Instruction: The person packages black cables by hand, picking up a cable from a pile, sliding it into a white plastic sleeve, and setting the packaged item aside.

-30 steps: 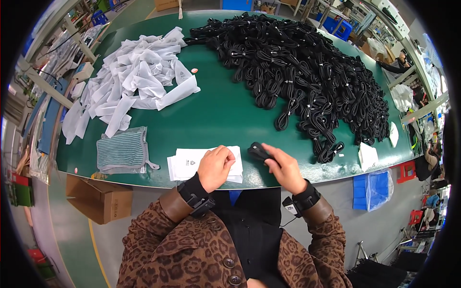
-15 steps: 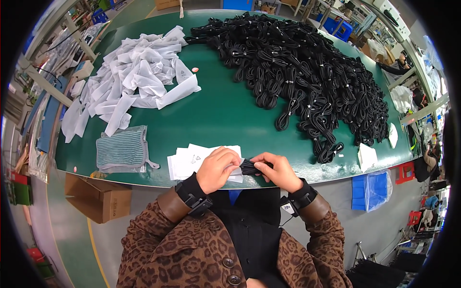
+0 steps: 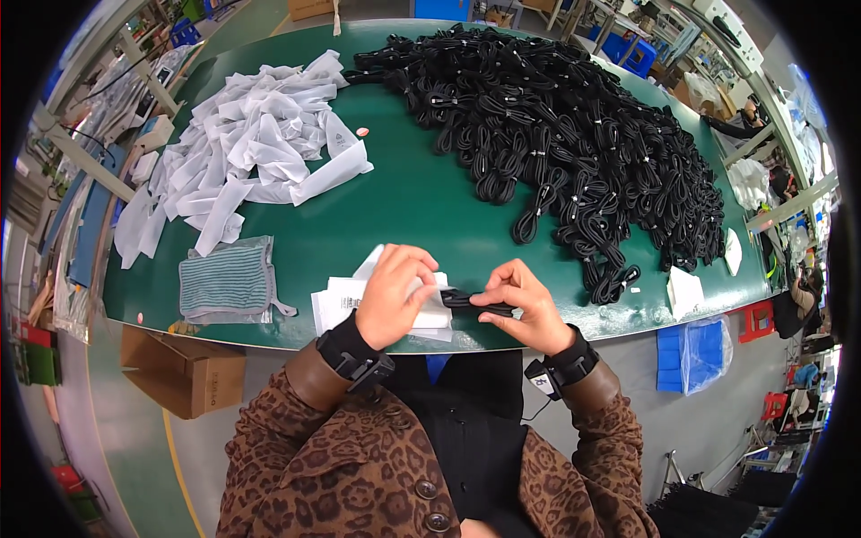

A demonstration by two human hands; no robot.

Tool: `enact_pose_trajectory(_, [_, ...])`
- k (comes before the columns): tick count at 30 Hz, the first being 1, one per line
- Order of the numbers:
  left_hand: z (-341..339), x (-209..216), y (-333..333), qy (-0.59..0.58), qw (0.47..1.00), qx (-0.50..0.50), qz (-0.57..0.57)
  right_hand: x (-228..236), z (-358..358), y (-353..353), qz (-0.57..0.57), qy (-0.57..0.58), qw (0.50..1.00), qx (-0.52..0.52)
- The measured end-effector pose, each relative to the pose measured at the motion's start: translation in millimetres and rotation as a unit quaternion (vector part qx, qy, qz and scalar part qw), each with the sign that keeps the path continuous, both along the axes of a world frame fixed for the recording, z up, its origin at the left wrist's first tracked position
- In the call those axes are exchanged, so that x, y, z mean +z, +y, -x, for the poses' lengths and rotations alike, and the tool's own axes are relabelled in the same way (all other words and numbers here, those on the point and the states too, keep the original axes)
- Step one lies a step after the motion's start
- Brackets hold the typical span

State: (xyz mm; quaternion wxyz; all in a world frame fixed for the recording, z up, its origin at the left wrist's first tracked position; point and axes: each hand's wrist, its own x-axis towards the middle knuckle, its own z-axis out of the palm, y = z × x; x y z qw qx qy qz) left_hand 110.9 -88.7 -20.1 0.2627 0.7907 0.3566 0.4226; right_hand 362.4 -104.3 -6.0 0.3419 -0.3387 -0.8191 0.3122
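Observation:
At the near edge of the green table (image 3: 413, 211), my left hand (image 3: 392, 300) pinches a thin white bag (image 3: 369, 262), whose far end sticks up past the fingers. My right hand (image 3: 531, 312) grips a coiled black cable (image 3: 459, 302) between thumb and fingers. The cable's left end is at the bag's right edge; my left fingers hide how far in it sits. Under my left hand lies a stack of flat white bags (image 3: 335, 308). Right of centre spreads a big heap of black cable bundles (image 3: 574, 143). A pile of filled-looking white bags (image 3: 269, 134) lies far left.
A striped grey-green cloth item in a clear bag (image 3: 228, 282) lies left of the stack. White paper pieces (image 3: 685, 293) are near the right edge. Below the table stand an open cardboard box (image 3: 211, 377) and a blue bin (image 3: 671, 359) with clear plastic.
My left hand has lifted the white bag off the stack and its fingers have risen. My right hand has shifted slightly right, still holding the cable, with its fingers more raised.

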Motion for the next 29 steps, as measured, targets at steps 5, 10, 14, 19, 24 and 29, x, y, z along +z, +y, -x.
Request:
enact_pose_trajectory(5, [-4, 0, 1, -0.015, 1.000, -0.009, 0.011, 1, 12, -5, 0.032, -0.013, 0.996, -0.083])
enact_pose_trajectory(10, [-7, 1, -1, -0.021, 0.999, -0.023, 0.040, 1, 20, -4, -0.008, 0.008, 0.999, -0.049])
enact_pose_trajectory(14, [3, 0, 7, -0.026, 0.998, -0.003, 0.063, 3, 11, -1, -0.050, 0.034, 0.998, -0.011])
enact_pose_trajectory(19, [-4, 4, 1, -0.020, 0.999, -0.044, 0.018, -4, 20, -5, 0.000, -0.009, 0.993, -0.121])
enact_pose_trajectory(24, [-8, 3, 1, -0.023, 0.997, -0.054, 0.056, -6, 33, -6, 0.124, 0.009, 0.968, -0.219])
enact_pose_trajectory(29, [-1, 8, 7, -0.121, 0.975, -0.073, 0.172, -3, 25, -2, 0.021, 0.117, 0.991, -0.058])
